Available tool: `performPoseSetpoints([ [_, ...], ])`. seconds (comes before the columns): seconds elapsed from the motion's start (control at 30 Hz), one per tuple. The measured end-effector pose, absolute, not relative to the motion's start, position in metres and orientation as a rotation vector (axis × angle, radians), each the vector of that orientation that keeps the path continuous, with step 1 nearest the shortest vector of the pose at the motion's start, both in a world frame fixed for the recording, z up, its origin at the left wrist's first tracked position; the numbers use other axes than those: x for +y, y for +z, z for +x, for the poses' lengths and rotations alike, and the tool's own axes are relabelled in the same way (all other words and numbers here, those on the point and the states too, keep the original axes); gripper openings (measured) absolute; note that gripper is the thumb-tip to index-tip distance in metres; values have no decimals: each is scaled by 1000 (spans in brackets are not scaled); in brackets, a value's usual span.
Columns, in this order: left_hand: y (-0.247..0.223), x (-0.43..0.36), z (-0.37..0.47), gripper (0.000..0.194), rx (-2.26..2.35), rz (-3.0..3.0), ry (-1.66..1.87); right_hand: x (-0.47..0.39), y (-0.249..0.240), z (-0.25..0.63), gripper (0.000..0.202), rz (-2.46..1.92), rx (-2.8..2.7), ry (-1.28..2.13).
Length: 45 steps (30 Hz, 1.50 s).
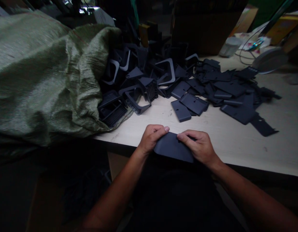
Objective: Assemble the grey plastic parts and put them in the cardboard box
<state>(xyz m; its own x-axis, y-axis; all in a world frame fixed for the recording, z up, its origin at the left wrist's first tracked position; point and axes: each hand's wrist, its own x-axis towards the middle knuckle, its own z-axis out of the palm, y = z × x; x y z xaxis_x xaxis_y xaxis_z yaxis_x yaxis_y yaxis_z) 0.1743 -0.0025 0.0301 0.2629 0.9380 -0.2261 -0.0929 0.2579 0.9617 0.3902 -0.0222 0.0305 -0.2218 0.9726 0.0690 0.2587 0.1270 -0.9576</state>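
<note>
A dark grey plastic part (174, 147) is held between both hands at the table's front edge, its smooth face toward me. My left hand (151, 137) grips its upper left side, thumb on top. My right hand (198, 145) pinches the upper right side between thumb and curled fingers. The part's underside is hidden. Beyond the hands lie several flat dark plates (193, 103), some with small holes, heaped toward the right. Further left are several dark frame-like parts (136, 100) with open loops and ribbed sides.
A large green woven sack (49, 83) covers the left side, its mouth by the frame-like parts. The pale table (267, 154) runs across. At the back stand a dark box (204, 25), a clear cup (231, 46), a round lid-like disc (269, 60) and a thin cable.
</note>
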Motion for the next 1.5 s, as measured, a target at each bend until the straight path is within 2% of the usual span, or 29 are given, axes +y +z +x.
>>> performPoseSetpoints([
  [0.17, 26, -13, 182, 48, 1029, 815, 1005, -12, 34, 387, 40, -1227, -1575, 1188],
  [0.3, 22, -20, 181, 42, 1000, 798, 983, 17, 38, 390, 58, -1245, -1634, 1509],
  [0.37, 18, -21, 179, 42, 982, 828, 904, 30, 38, 392, 59, -1286, -1626, 1533],
  [0.47, 12, -20, 174, 43, 1037, 814, 988, 39, 41, 397, 46, -1328, -1621, 1123],
  [0.57, 8, -19, 170, 40, 1095, 736, 1270, 35, 47, 403, 40, -1348, -1497, 807],
  [0.63, 5, -19, 169, 37, 1129, 727, 1403, 26, 47, 403, 45, -1351, -1381, 951],
  [0.7, 5, -21, 169, 34, 1165, 791, 1432, 15, 44, 398, 51, -1302, -1293, 1331],
  [0.8, 7, -25, 170, 31, 1168, 998, 1332, 0, 35, 381, 53, -1128, -1044, 1875],
  [0.87, 9, -28, 172, 29, 1133, 1123, 1229, -6, 30, 372, 49, -1022, -882, 1973],
  [0.97, 11, -27, 172, 31, 1015, 1057, 1215, -13, 29, 369, 39, -973, -988, 1820],
  [1.07, 14, -18, 173, 42, 844, 747, 1242, -20, 33, 375, 31, -1012, -1451, 1541],
  [1.17, 21, -5, 176, 51, 761, 526, 1063, -26, 34, 379, 27, -1005, -1845, 1380],
  [1.27, 31, 3, 186, 35, 719, 421, 970, -30, 31, 375, 27, -973, -1806, 1469],
  [1.37, 39, -2, 202, 18, 748, 436, 1145, -35, 28, 368, 33, -973, -1570, 1507],
  [1.5, 44, -13, 220, 14, 864, 546, 1339, -42, 22, 361, 35, -946, -1417, 1371],
])
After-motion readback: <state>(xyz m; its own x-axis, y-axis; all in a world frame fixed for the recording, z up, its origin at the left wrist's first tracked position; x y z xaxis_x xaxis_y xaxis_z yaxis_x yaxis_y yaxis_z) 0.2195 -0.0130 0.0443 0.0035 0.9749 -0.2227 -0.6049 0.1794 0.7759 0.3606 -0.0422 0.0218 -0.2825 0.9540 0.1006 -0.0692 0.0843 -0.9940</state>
